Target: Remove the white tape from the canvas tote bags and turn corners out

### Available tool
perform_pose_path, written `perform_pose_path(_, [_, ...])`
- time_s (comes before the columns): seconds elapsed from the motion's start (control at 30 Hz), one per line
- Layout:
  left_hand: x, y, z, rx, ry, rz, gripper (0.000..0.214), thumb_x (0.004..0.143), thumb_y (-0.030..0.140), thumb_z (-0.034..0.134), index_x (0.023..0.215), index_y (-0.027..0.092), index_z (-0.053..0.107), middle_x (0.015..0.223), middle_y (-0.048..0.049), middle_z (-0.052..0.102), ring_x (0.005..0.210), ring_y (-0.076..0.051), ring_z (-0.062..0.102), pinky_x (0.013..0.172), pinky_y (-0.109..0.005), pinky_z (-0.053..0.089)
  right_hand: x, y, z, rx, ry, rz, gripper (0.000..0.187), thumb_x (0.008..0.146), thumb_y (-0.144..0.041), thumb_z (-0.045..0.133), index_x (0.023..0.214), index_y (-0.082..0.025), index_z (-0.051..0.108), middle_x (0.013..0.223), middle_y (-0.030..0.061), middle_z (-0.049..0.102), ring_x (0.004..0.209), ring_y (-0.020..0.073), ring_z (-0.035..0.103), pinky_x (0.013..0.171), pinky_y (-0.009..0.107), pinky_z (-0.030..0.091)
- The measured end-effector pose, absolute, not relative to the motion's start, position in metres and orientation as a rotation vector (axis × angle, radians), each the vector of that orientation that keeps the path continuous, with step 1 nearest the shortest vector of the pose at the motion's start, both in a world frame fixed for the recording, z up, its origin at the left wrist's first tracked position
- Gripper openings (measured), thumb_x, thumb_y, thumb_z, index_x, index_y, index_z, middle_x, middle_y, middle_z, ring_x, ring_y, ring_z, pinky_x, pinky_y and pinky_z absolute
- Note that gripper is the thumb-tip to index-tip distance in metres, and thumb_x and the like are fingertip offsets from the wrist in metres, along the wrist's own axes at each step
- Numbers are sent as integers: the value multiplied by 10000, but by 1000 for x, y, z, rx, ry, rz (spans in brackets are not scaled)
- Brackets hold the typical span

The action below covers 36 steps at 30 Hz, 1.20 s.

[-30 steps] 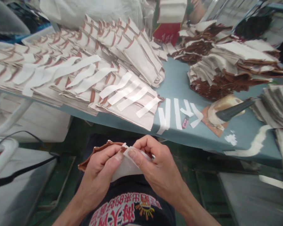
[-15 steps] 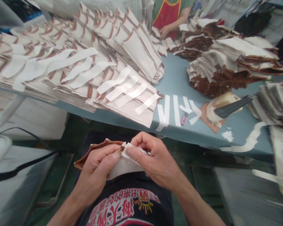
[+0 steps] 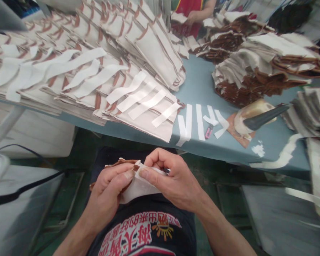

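Observation:
Above my lap, my left hand point(image 3: 113, 185) pinches a folded piece of brown and white material point(image 3: 142, 187), thumb on top near its upper edge. Its brown side shows past my left fingers, and a white face hangs between both hands. My right hand point(image 3: 170, 174) is closed with thumb and fingers on a white strip end at the same edge. The two thumbs are close together. Part of the piece is hidden under my fingers. On the table before me lie loose white strips point(image 3: 199, 122) and a small pink tool point(image 3: 208, 132).
Rows of stacked cream pieces point(image 3: 149, 46) with brown edges cover the table's left side, white strips point(image 3: 146, 103) across them. A glue-stained container with a dark handle point(image 3: 264, 119) stands at right, beside brown and white stacks point(image 3: 245, 81). Across the table a person's hand point(image 3: 196, 17) holds a pale piece.
The brown part of the piece has turned more behind my left hand, and my right thumb has shifted slightly left along the edge. The view has tilted a little.

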<state>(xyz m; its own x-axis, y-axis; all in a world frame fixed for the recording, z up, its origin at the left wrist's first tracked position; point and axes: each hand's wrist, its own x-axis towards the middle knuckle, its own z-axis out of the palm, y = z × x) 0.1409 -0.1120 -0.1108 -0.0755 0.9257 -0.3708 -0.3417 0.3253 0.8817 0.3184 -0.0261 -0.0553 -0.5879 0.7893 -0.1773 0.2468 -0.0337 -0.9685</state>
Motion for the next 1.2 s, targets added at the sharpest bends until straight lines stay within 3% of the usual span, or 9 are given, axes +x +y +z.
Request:
perform_pose_path(0.4, [144,-113,-113,672,1242,1209,300,915,461,773,975,194,894,722,-25,700,594,-126,474,514,-231,360,315,-30,-53,-1283,-1955,1424,142,928,-304,696,828,-211,656,636,-67,586,552,97,478,546,245,292])
perform_pose_path(0.6, [143,-112,-118,671,1203,1208,322,889,483,788,992,194,886,829,-56,769,646,-160,578,552,-232,453,315,-30,-53,-1293,-1999,1411,138,931,-301,706,840,-210,656,662,-65,618,580,100,504,595,251,305])
perform_pose_path(0.77, [145,-110,-116,839,1358,1224,268,892,444,770,942,201,870,778,-27,737,608,-146,566,518,-218,440,313,-33,-54,-1274,-1994,1359,137,940,-309,696,863,-214,635,663,-63,606,580,104,510,614,258,322])
perform_pose_path(1.0, [157,-111,-97,1268,1707,1211,214,931,261,630,822,226,811,745,31,740,641,-141,659,567,-198,487,315,-33,-67,-1282,-1755,1673,202,912,-393,696,875,-212,613,675,-55,593,598,114,531,561,238,362])
perform_pose_path(1.2, [161,-108,-94,1539,1789,1148,244,911,195,558,804,210,778,688,46,719,579,-129,637,555,-211,475,316,-28,-85,-1176,-1468,2061,229,838,-401,686,838,-214,554,634,-81,499,540,86,412,501,211,302])
